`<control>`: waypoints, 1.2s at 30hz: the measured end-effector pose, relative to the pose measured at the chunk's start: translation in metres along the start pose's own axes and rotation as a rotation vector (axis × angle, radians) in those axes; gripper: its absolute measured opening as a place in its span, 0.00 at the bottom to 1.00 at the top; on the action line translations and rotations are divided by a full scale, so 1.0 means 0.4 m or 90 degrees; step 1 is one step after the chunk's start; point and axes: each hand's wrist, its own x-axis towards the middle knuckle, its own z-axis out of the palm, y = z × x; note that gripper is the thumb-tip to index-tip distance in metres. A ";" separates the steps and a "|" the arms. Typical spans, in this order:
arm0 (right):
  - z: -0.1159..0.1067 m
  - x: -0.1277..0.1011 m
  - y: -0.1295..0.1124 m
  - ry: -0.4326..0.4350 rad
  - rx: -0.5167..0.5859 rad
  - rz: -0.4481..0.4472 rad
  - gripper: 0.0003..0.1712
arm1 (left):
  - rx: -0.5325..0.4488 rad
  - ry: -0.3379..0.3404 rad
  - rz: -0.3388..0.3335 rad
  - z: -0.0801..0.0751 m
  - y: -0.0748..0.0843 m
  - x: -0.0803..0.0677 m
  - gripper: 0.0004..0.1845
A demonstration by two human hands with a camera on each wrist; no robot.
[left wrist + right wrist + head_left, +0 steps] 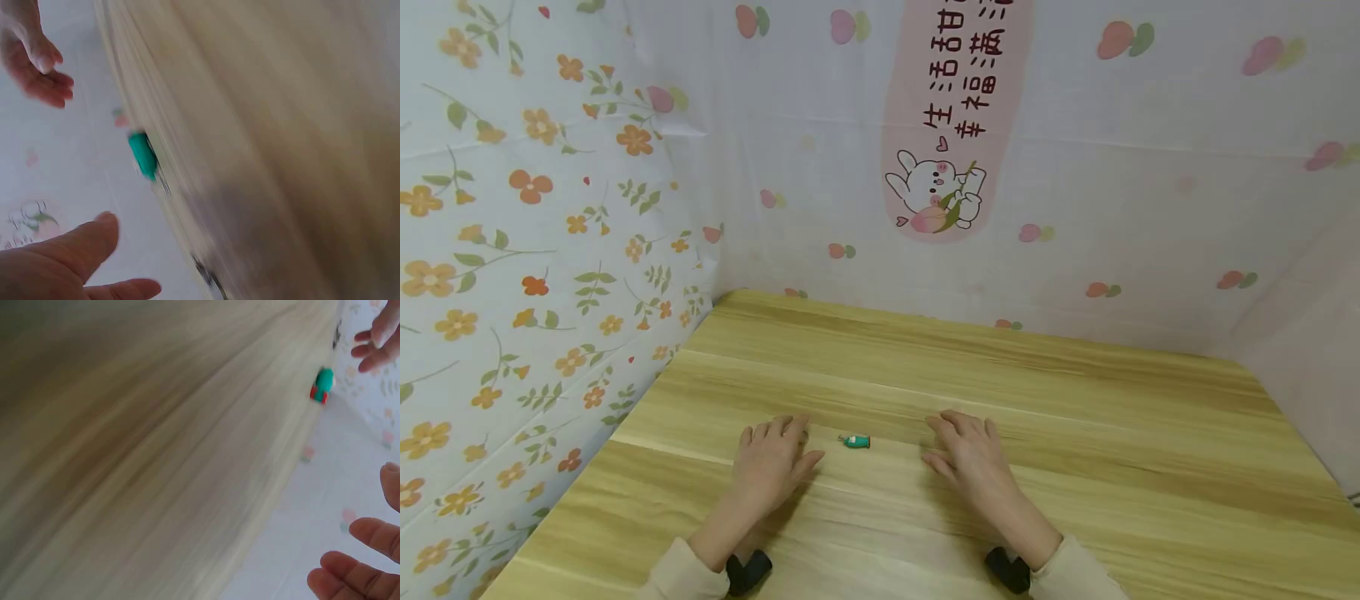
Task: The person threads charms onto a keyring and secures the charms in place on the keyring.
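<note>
Teal trinket lies on the wooden table, right between my two hands, touching neither. From the head view I have my left hand flat on the table with fingers spread and relaxed, holding nothing; my right hand rests the same way on the other side, fingers loose and empty. I'd judge this as the step ahead of a pick-up: neither hand has made contact, and the next move calls for one hand to slide inward and pinch something very small, so a fine fingertip grip, not a full grasp.

Over to the left wrist view, blurred: the teal trinket shows against the table, my left hand's thumb extended and clear of it, the right hand beyond.

Right wrist view, blurred too: the teal trinket with a red end, my right fingers straight and apart from it.

No containers anywhere; only patterned cloth walls round the table.
</note>
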 end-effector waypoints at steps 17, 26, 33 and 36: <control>0.103 0.127 -0.105 -0.117 0.051 -0.084 0.16 | -0.172 -0.189 -0.036 -0.003 -0.093 0.091 0.12; 0.133 0.162 -0.132 -0.187 0.067 -0.077 0.12 | -0.183 -0.249 -0.019 -0.002 -0.106 0.114 0.09; 0.149 0.168 -0.135 -0.205 0.080 -0.074 0.06 | -0.182 -0.292 -0.012 -0.008 -0.097 0.132 0.10; 0.152 0.167 -0.133 -0.200 0.084 -0.073 0.06 | -0.189 -0.298 -0.009 -0.008 -0.093 0.137 0.10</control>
